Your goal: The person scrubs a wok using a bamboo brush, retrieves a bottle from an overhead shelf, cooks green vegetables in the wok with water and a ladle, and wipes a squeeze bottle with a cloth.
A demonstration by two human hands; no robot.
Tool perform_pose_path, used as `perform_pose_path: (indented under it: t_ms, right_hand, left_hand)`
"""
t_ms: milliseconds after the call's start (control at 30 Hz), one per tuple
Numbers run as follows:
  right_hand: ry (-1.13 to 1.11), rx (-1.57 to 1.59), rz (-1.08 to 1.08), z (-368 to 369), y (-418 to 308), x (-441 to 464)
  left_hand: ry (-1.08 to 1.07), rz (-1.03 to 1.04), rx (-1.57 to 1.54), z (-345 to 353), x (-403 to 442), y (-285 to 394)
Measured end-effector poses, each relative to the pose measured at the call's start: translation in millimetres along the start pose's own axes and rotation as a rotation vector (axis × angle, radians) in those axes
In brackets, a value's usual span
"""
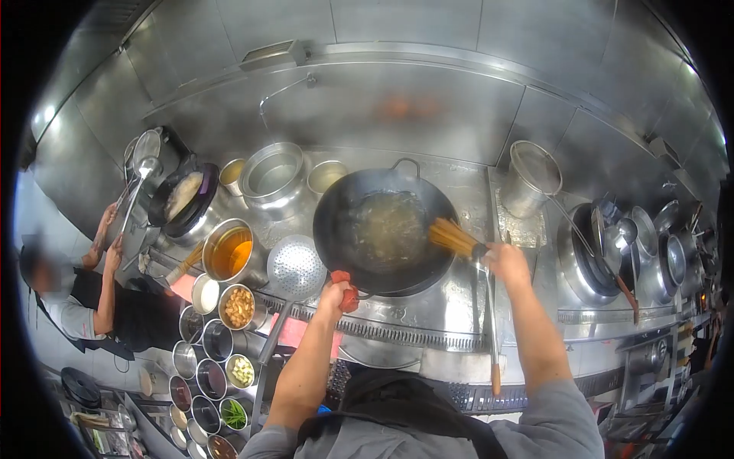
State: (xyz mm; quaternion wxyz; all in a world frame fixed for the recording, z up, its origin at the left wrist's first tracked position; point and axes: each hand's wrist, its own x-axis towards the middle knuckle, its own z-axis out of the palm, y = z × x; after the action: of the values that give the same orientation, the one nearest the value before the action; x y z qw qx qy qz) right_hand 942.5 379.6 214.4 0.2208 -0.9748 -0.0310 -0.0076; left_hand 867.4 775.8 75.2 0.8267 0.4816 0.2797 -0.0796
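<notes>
A large black wok (336,256) sits on the range in front of me, with cloudy liquid in its bottom. My left hand (333,297) is closed around a red cloth (345,291) at the wok's near left rim. In my right hand (508,262) I grip a bamboo wok brush (455,236), its bristles over the wok's right rim. Below that hand, a long metal-shafted tool with a wooden handle (495,379) points toward me; its far end is hidden near the brush. A perforated strainer (297,268) rests left of the wok, close to my left forearm.
To the left stand a pot of orange liquid (231,251), a bowl of brown chunks (238,307) and several ingredient tins (216,340). Behind them is a big metal pot (272,170). At far left a co-worker (80,298) holds a ladle. A strainer-topped pot (527,191) stands right.
</notes>
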Motion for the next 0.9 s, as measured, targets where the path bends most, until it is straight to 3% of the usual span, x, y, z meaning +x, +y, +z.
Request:
perform_pose_path:
  t_ms: [67,167,233,333,400,533,600,900]
  right_hand:
    - [0.021,0.099,0.000,-9.3,4.4,-19.2]
    - [0.038,0.212,0.031,-16.5,6.2,-52.7]
    - [0.120,0.358,-0.176,-3.8,19.3,-70.2]
    - [0.014,0.486,-0.215,15.9,0.5,-99.8]
    - [-0.145,0.379,-0.224,27.3,-17.3,-114.3]
    - [-0.108,0.344,-0.446,84.7,-28.5,-140.1]
    - [-0.158,0.313,-0.439,93.9,-31.9,-149.6]
    - [-0.178,0.195,-0.554,84.3,-38.7,-152.4]
  left_hand:
    - [-0.058,-0.034,-0.041,-4.7,-14.9,7.4]
    - [0.035,-0.029,0.021,-14.1,-32.4,15.0]
    - [0.068,0.063,0.110,-18.2,-41.7,23.6]
    - [0.102,0.051,0.211,-24.5,-57.4,46.3]
    - [0.117,0.077,0.270,-30.5,-58.9,56.8]
    - [0.119,0.215,0.350,-43.3,-60.3,72.9]
    - [0.140,0.318,0.431,-45.9,-67.4,73.6]
    - [0.196,0.579,0.556,-35.6,-81.2,58.3]
